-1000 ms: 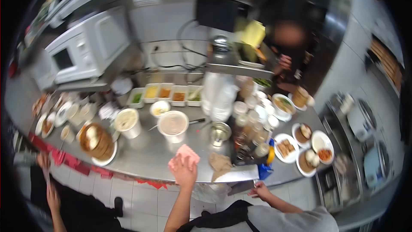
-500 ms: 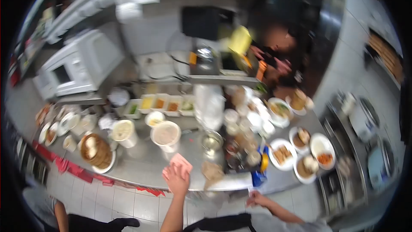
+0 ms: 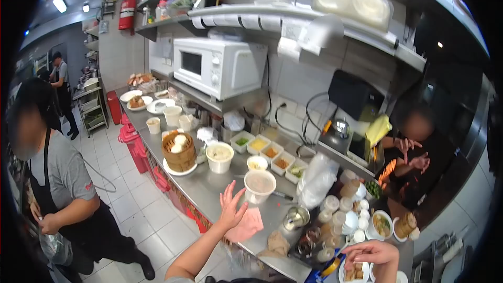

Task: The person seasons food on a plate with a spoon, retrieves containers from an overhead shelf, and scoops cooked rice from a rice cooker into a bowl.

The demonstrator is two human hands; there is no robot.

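My left hand [image 3: 230,207] is raised over the counter's front edge with its fingers spread, holding nothing. A pink cloth [image 3: 245,225] lies on the counter just right of it. Beyond the fingertips stands a white tub with a brownish filling [image 3: 260,184]. At the lower right my right hand [image 3: 369,254] hangs above a white plate of brown food pieces [image 3: 354,272]; its fingers are bent loosely, and whether they hold anything is hidden. A crumpled brown cloth [image 3: 277,243] and a metal cup [image 3: 297,217] lie between the hands.
A bamboo steamer [image 3: 179,152] with white buns and a tub [image 3: 219,157] stand left. Behind are topping containers [image 3: 270,152], a plastic bag [image 3: 317,181] and a microwave [image 3: 220,65]. Bottles [image 3: 327,220] crowd the right. One person stands left, one across at right, another far back.
The view has swung left and up. My left hand has let go of the pink cloth and spread its fingers. My right hand has come up over the plate at the right.
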